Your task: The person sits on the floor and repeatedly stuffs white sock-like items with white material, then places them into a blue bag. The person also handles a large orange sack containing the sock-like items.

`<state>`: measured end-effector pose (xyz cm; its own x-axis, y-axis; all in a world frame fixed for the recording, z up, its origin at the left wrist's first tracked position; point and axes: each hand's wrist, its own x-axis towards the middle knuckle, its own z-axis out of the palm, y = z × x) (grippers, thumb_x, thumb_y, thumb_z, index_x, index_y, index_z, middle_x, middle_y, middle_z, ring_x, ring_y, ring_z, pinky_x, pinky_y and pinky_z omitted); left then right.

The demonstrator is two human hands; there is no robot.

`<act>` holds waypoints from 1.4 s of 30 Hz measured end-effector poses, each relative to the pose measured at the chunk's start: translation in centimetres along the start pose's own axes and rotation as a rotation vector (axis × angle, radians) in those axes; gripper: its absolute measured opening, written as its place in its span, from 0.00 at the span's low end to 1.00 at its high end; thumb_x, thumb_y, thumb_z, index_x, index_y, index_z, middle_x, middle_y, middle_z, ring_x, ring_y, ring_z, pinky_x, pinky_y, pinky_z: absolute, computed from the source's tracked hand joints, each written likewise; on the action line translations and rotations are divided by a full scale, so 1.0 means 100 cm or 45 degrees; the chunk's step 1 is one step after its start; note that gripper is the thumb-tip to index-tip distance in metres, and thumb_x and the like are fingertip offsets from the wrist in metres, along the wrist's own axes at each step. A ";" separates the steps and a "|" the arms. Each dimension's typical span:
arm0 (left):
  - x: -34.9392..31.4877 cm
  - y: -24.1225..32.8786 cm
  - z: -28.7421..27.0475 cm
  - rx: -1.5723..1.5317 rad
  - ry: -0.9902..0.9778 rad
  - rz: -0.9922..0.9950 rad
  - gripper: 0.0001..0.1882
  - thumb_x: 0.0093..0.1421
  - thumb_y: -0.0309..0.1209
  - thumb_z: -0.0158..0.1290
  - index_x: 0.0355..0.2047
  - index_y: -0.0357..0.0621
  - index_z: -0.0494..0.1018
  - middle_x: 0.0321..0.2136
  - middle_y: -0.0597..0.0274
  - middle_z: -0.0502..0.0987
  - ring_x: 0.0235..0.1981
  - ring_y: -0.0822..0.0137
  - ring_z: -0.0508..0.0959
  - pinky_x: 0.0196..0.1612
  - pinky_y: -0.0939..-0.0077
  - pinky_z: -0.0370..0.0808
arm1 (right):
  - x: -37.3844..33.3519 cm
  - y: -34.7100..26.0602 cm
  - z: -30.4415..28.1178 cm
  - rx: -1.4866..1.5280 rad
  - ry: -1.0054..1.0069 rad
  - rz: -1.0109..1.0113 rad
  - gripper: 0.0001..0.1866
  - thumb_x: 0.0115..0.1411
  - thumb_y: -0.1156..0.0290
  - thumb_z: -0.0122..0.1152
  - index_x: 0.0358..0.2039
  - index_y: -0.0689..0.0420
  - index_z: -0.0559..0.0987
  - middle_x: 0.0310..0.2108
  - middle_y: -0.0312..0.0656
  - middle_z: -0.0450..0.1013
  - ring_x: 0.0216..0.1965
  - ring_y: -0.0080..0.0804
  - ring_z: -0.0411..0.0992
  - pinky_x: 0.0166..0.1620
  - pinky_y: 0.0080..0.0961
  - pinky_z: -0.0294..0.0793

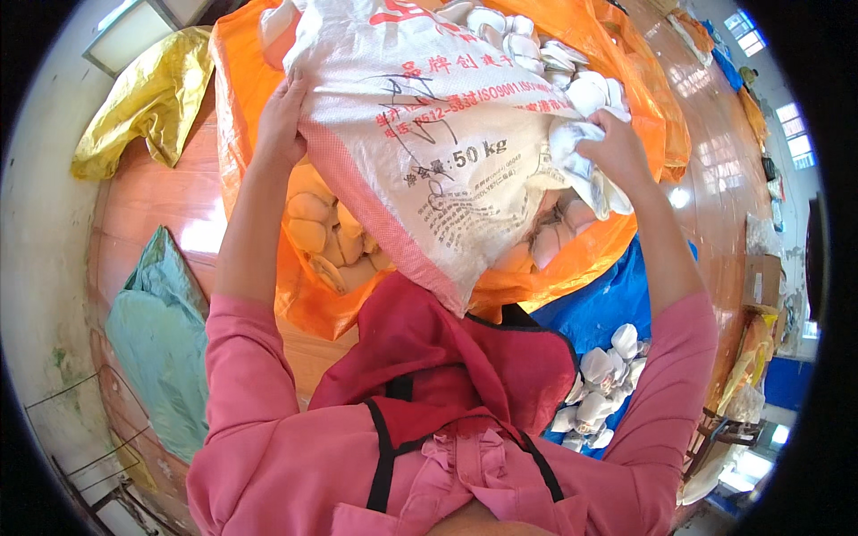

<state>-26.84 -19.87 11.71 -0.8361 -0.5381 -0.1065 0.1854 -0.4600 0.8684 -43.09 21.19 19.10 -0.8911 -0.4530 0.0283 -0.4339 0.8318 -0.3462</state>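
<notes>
A white woven sack (384, 192) with red and black print and a pink side band is spread out in front of me. My left hand (283, 118) is closed on its left edge. My right hand (612, 147) grips the bunched white edge on the other side. Below the sack lies an open orange plastic bag (239, 89). Beige rounded, cup-shaped pieces (322, 232) show under the sack's left edge, and white ones (518, 45) lie beyond it. The sack hides the middle of the pile.
A blue sheet (585, 304) with white bundled pieces (603, 384) lies by my right arm. A green sack (161, 339) and a yellow sack (152, 98) rest on the reddish floor at left. A cardboard box (762, 281) stands at right.
</notes>
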 end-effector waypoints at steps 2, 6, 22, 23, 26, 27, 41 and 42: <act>0.001 0.007 0.007 0.032 -0.040 -0.020 0.19 0.67 0.38 0.48 0.53 0.39 0.67 0.42 0.63 0.76 0.41 0.70 0.77 0.45 0.72 0.78 | -0.008 0.003 0.001 -0.025 -0.001 0.018 0.23 0.44 0.61 0.63 0.40 0.57 0.78 0.35 0.50 0.78 0.39 0.44 0.76 0.43 0.35 0.73; 0.020 0.003 0.011 0.058 -0.131 -0.038 0.20 0.68 0.38 0.47 0.54 0.38 0.66 0.44 0.60 0.76 0.42 0.69 0.77 0.45 0.71 0.78 | -0.018 0.015 0.009 0.062 -0.062 0.034 0.23 0.43 0.60 0.64 0.40 0.59 0.77 0.35 0.50 0.77 0.38 0.43 0.77 0.43 0.34 0.73; 0.010 0.006 0.039 0.100 -0.048 -0.110 0.28 0.64 0.44 0.52 0.56 0.36 0.66 0.49 0.56 0.74 0.47 0.65 0.76 0.50 0.70 0.76 | -0.027 0.028 0.019 0.368 -0.128 0.206 0.27 0.41 0.60 0.66 0.40 0.64 0.77 0.36 0.50 0.76 0.39 0.38 0.75 0.44 0.28 0.71; 0.010 0.005 0.038 0.096 -0.038 -0.105 0.28 0.64 0.45 0.52 0.56 0.36 0.66 0.49 0.55 0.74 0.48 0.65 0.75 0.50 0.69 0.76 | -0.027 0.026 0.019 0.379 -0.136 0.214 0.27 0.41 0.60 0.66 0.40 0.64 0.77 0.36 0.50 0.76 0.39 0.38 0.75 0.44 0.28 0.71; 0.010 0.006 0.034 0.037 -0.117 -0.171 0.29 0.65 0.47 0.50 0.57 0.38 0.65 0.51 0.56 0.72 0.50 0.64 0.74 0.53 0.67 0.73 | -0.029 0.021 0.016 0.399 -0.153 0.230 0.28 0.40 0.60 0.66 0.40 0.64 0.77 0.37 0.51 0.76 0.39 0.38 0.75 0.44 0.28 0.71; 0.009 0.006 0.034 0.026 -0.141 -0.152 0.29 0.65 0.48 0.49 0.57 0.39 0.65 0.51 0.56 0.73 0.50 0.64 0.74 0.54 0.67 0.72 | -0.028 0.022 0.017 0.400 -0.154 0.229 0.28 0.40 0.60 0.67 0.41 0.64 0.77 0.37 0.51 0.76 0.39 0.38 0.75 0.44 0.28 0.71; -0.015 0.007 0.036 0.064 -0.300 -0.021 0.31 0.66 0.48 0.47 0.62 0.41 0.59 0.59 0.56 0.66 0.58 0.63 0.67 0.62 0.65 0.62 | -0.032 0.013 0.014 0.504 -0.151 0.282 0.29 0.42 0.63 0.67 0.45 0.65 0.75 0.40 0.46 0.75 0.41 0.33 0.73 0.46 0.25 0.70; -0.020 0.004 0.035 0.092 -0.347 0.062 0.33 0.65 0.47 0.48 0.64 0.41 0.56 0.59 0.55 0.65 0.59 0.62 0.66 0.62 0.65 0.62 | -0.033 0.009 0.012 0.566 -0.187 0.309 0.28 0.44 0.65 0.66 0.46 0.65 0.75 0.39 0.44 0.74 0.41 0.31 0.72 0.46 0.24 0.69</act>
<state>-26.93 -16.52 14.01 -0.9369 -0.3441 0.0615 0.1993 -0.3813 0.9027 -40.44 23.06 17.53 -0.9169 -0.3313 -0.2228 -0.0909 0.7166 -0.6916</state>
